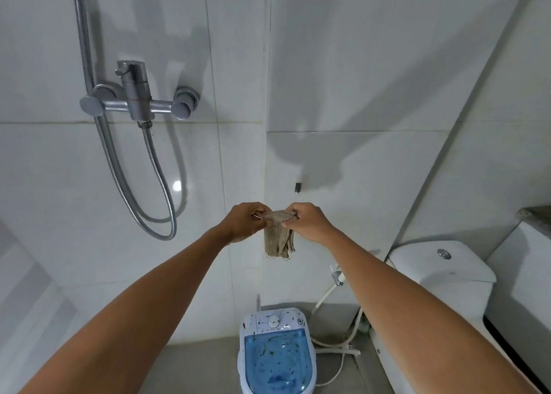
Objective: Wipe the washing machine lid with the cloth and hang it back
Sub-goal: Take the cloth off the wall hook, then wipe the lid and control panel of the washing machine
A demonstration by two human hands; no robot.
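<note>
Pale grey tiled bathroom wall (357, 65) across the whole background; grey floor (202, 364) at the bottom. Shower mixer tap (138, 95) mounted on the wall at upper left, metal hose (161, 184) looping down beneath it. Small dark hook (298, 187) on the wall near centre, just above and slightly right of the hands. White toilet cistern (441, 271) at right, flush button on top.

Both bare arms raised toward the wall, hands meeting at centre. Left hand (246, 222): grip closed, fingers pinched on the left top edge of the cloth (279, 238); a thin loop visible at the fingertips, material not clear. Right hand (308, 220): grip closed, fingers curled over the right top edge of the same cloth. Cloth beige, coarse weave, bunched at the top between the two hands, remainder hanging straight down in folds with a frayed lower edge. Cloth below the hook, not touching it.

Washing machine (275, 352) small, white, standing on the floor at near centre, directly below the cloth and well apart from it. Washing machine lid (278, 364) translucent blue, closed, dark flecks showing on or through it. Control dial on the white panel at the far end of the machine. White hose (328, 292) running from a wall fitting to the floor at the right of the machine.
</note>
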